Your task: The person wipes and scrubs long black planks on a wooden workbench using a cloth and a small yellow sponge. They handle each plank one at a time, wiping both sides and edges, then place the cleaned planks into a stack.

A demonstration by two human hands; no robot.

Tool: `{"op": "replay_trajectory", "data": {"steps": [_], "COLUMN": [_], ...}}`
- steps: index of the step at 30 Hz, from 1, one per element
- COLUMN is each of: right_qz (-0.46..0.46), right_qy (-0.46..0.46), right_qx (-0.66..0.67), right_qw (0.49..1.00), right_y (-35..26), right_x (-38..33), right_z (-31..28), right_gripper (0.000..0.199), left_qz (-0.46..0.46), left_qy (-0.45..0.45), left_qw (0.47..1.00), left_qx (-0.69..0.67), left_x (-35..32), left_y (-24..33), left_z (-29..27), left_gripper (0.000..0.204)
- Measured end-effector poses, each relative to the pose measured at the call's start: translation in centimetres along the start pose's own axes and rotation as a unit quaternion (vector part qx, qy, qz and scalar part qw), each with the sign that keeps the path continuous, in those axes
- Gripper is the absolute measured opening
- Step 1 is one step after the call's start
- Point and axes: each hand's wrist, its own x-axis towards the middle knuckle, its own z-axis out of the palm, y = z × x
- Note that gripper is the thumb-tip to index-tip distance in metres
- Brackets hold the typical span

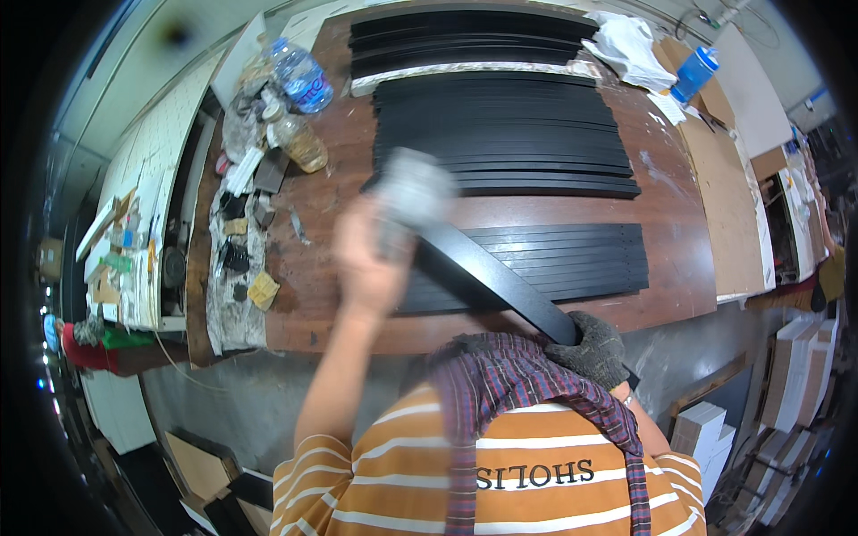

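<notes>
A long black bar (500, 277) slants across the front of me, from the middle of the table down to my right side. My right hand (592, 350), in a dark grey knitted glove, is closed around its near part. At the bar's far end my bare left hand (365, 263), blurred by motion, grips a whitish wad (416, 189), perhaps a cloth, against or just over the bar. Beneath the bar, a row of black strips (563, 255) lies side by side on the brown table (313, 304). A larger stack of black strips (500, 134) lies beyond.
More black strips (465, 36) lie at the far edge. On the left stand a large water bottle (301, 76) and a bottle of yellowish liquid (299, 143), near a yellow sponge-like piece (263, 291). A blue bottle (695, 75) and white bag (626, 49) sit far right.
</notes>
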Motion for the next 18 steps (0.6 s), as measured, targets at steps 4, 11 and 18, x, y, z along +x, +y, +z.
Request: {"op": "replay_trajectory", "data": {"steps": [4, 11, 18], "right_qz": [-0.019, -0.023, -0.035], "right_qy": [-0.046, 0.002, 0.024], "right_qx": [-0.004, 0.012, 0.005], "right_qw": [0.999, 1.000, 0.999], "right_y": [-0.8, -1.1, -2.7], "right_x": [0.5, -0.2, 0.8], "right_z": [1.3, 0.2, 0.1], "right_gripper": [0.055, 0.055, 0.055], "left_qz": [0.289, -0.209, -0.271], "left_qy": [-0.184, 0.132, -0.128], "left_qw": [0.939, 0.967, 0.913], "left_qx": [0.034, 0.056, -0.278], "left_x": [-2.8, 0.9, -1.3], "left_y": [2.5, -13.2, -4.8], "left_z": [2.4, -4.5, -0.8], "left_gripper": [0.040, 0.020, 0.043]}}
